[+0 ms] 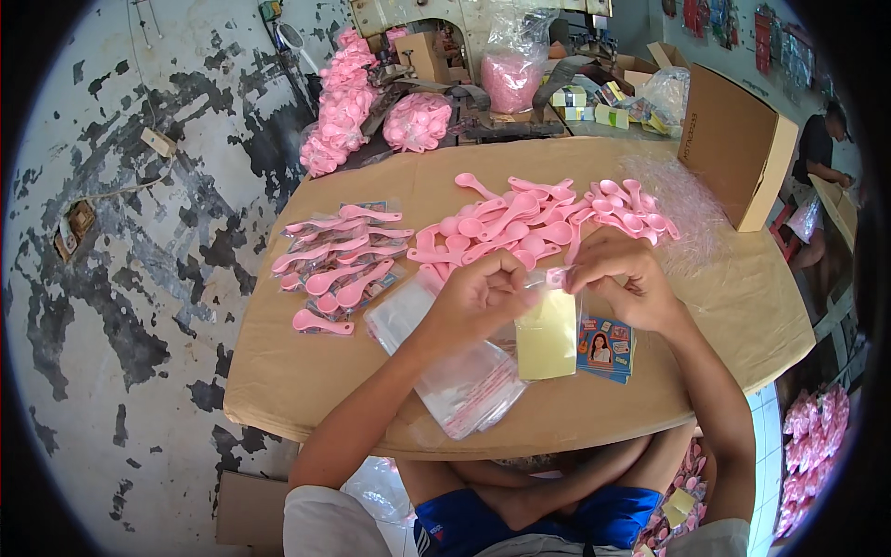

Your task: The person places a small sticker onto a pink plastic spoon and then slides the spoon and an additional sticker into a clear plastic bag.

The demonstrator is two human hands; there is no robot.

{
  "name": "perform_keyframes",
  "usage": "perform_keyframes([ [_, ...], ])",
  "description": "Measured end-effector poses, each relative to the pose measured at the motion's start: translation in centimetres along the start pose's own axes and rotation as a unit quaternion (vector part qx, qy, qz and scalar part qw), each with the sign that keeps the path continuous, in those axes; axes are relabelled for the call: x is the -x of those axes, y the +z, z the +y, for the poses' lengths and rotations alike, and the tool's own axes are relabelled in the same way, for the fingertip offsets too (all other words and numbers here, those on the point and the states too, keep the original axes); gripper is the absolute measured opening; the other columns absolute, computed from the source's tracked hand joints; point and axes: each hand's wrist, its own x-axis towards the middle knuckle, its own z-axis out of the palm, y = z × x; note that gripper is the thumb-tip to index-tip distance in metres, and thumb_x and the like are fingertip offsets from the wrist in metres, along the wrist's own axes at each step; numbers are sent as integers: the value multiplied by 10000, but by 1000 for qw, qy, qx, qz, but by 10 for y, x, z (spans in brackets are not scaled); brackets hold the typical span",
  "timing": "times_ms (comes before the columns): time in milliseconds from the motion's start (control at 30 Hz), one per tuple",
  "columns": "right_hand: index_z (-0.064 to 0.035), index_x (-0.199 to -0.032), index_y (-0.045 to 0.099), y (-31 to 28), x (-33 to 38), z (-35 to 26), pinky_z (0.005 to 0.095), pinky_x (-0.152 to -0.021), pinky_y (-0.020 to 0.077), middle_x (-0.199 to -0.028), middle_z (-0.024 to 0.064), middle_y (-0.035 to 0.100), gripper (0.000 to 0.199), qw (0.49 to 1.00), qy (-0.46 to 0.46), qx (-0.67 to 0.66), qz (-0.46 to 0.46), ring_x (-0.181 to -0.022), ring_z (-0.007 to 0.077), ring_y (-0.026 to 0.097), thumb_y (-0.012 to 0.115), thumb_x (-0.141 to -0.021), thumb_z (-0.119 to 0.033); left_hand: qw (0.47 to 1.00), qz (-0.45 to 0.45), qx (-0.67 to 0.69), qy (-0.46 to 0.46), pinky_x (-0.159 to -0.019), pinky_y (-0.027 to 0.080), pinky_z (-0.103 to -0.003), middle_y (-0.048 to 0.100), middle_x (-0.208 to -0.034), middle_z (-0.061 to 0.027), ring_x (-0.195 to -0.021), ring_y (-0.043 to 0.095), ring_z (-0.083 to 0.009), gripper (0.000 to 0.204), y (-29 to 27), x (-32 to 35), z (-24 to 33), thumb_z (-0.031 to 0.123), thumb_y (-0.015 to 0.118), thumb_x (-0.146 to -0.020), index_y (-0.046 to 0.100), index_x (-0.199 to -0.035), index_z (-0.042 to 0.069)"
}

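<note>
Both my hands are raised over the near part of the table around a clear plastic bag [577, 306] with a pale yellow card [547, 339] in it. My left hand [484, 292] is closed at the bag's upper left edge. Fingers and thumb of my right hand [627, 277] pinch its upper right corner. Between the fingertips shows a small pink handle end [555, 278]; the rest of it is hidden. Beneath my left forearm lies a stack of clear empty bags [469, 395]. Blue printed cards [608, 349] are stacked beside the bag.
Loose pink spoons [510, 218] are heaped beyond my hands. Packed spoons [343, 255] lie in a pile on the left. A cardboard box [733, 148] and clear plastic shreds [682, 209] sit at the right. Bags of pink spoons [418, 121] stand behind; another person [821, 153] sits far right.
</note>
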Motion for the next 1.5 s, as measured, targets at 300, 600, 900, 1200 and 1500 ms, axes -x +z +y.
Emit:
perform_keyframes([
  [300, 2, -908, 678, 24, -2, -13, 325, -730, 489, -878, 127, 689, 155, 992, 124, -18, 15, -754, 214, 631, 555, -818, 25, 957, 243, -53, 152, -673, 559, -258, 644, -914, -54, -884, 681, -131, 356, -47, 7, 45, -66, 736, -787, 499, -1022, 58],
  [600, -40, -874, 695, 77, -17, -48, 350, -617, 488, -705, 98, 672, 231, 942, 261, 36, -207, -648, 237, 644, 679, -871, -271, 862, 156, -449, 174, -712, 495, -255, 686, -893, -33, -784, 639, -105, 203, -107, 40, 66, 90, 788, -765, 677, -918, 16],
  [900, 0, -787, 677, 72, -11, -28, 426, -629, 489, -704, 190, 640, 199, 966, 192, -32, -171, -640, 360, 624, 604, -886, -157, 920, -245, -288, -100, -634, 482, -229, 703, -803, 0, -699, 623, -60, 140, -61, 19, 30, 156, 743, -825, 720, -915, 52],
  [1200, 17, -880, 676, 52, -9, -29, 449, -687, 485, -744, 210, 632, 194, 969, 220, 32, -111, -736, 379, 621, 587, -910, -153, 915, -242, -289, -143, -594, 447, -207, 694, -755, 24, -665, 587, -33, 153, -50, 17, 30, 178, 747, -821, 747, -940, 81],
  [1500, 21, -947, 673, 54, -7, -17, 350, -637, 486, -756, 128, 658, 211, 953, 254, -39, -164, -653, 207, 609, 586, -937, -171, 913, -240, -294, -148, -594, 448, -206, 701, -788, 19, -672, 587, -32, 157, -49, 16, 32, 154, 746, -816, 746, -948, 69],
])
